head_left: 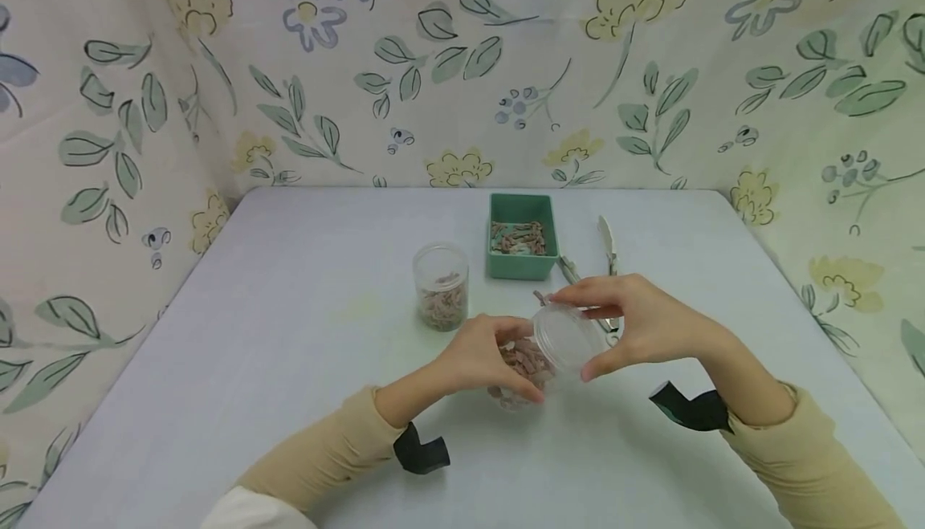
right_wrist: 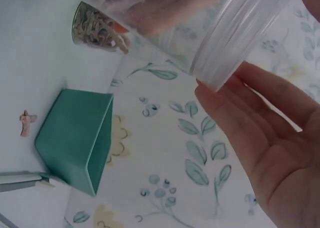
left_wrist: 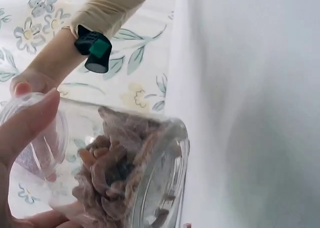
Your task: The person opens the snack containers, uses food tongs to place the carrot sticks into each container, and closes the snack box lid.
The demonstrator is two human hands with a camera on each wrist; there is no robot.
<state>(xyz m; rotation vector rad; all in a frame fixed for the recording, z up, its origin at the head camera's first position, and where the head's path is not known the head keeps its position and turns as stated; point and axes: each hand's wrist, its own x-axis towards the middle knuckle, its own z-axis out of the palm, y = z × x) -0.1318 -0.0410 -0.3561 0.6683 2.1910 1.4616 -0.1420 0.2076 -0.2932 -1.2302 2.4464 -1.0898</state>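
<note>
My left hand (head_left: 477,356) grips a clear plastic jar (left_wrist: 75,113) around its side, and the jar is tilted. Brown, strip-like dried pieces (left_wrist: 112,175) lie toward its base. At the jar's mouth is a clear round screw lid (head_left: 567,338), which my right hand (head_left: 639,322) holds by the rim between thumb and fingers. Seen from the right wrist, the fingertips (right_wrist: 210,95) touch the ribbed edge there. Part of the jar is hidden behind the left hand in the head view.
Another clear jar (head_left: 442,272) of brown pieces stands behind the left hand. A green rectangular box (head_left: 522,266) holding similar pieces is farther back. Slim metal tools (head_left: 607,240) lie right of it, partly behind the right hand. One loose piece (right_wrist: 26,123) lies near the box.
</note>
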